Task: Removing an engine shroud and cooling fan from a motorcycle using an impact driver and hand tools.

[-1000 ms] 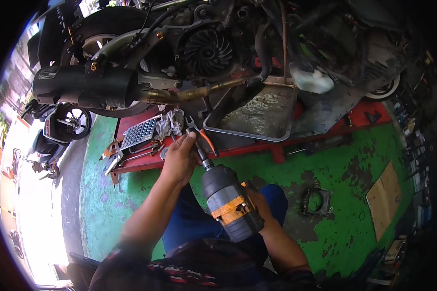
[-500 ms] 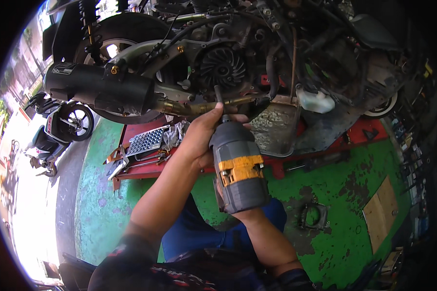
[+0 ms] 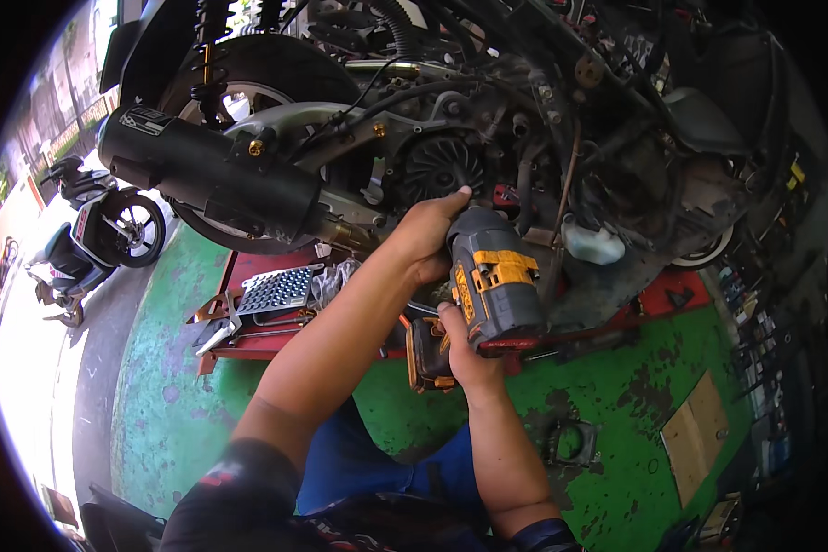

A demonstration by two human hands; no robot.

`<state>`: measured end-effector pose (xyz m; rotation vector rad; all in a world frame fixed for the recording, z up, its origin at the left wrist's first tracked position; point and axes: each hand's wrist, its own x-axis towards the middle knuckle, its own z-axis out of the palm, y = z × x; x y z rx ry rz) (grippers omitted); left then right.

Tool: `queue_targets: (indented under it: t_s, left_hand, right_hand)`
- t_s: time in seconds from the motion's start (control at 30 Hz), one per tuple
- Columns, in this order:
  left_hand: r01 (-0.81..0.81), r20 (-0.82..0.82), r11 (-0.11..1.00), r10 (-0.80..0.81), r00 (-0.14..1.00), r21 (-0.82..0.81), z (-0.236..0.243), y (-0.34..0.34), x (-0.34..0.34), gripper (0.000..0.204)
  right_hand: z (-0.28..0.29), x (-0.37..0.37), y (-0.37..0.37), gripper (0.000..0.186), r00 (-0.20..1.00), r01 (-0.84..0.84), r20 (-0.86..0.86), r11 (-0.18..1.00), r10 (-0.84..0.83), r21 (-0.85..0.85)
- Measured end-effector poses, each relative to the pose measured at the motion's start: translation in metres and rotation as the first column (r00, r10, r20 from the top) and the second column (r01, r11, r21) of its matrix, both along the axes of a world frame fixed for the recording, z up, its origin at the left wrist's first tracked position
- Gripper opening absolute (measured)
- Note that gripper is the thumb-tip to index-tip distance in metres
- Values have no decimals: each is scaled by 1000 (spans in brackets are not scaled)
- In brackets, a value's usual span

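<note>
A cordless impact wrench point(image 3: 497, 281), grey and black with a yellow band, points at the finned cooling fan point(image 3: 442, 167) on the scooter's engine. My right hand point(image 3: 469, 348) is wrapped round its handle, above the battery point(image 3: 426, 354). At the tool's nose is my left hand point(image 3: 426, 237), fingers curled round the front end and thumb reaching toward the fan. The socket end is hidden behind this hand, so contact with the fan cannot be made out. The black exhaust muffler point(image 3: 207, 175) lies left of the fan.
The scooter stands over a red lift platform point(image 3: 248, 262), which holds a perforated metal plate point(image 3: 276, 290), a rag and hand tools. A whitish reservoir point(image 3: 593, 244) hangs at right. On the green floor lie a square black part point(image 3: 573, 442) and cardboard point(image 3: 695, 439). Another scooter point(image 3: 101, 230) is parked left.
The impact wrench has moved right and tilted, closer to the fan. Its handle and battery now show. Both hands moved with it, and the view has shifted.
</note>
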<state>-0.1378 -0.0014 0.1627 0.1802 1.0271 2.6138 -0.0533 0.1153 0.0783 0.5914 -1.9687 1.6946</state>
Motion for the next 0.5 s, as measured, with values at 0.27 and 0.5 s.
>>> queue_targets:
  t_s: [0.27,0.5]
  left_hand:
    - [-3,-44,1000,3,999,13,-5,-1,-12,43]
    - [49,4,947,-53,999,317,-7,9,-18,31]
  right_hand:
    - [10,10,-5,19,935,-62,324,967,142,-247]
    - [14,-4,15,41,966,-114,213,981,146,-156]
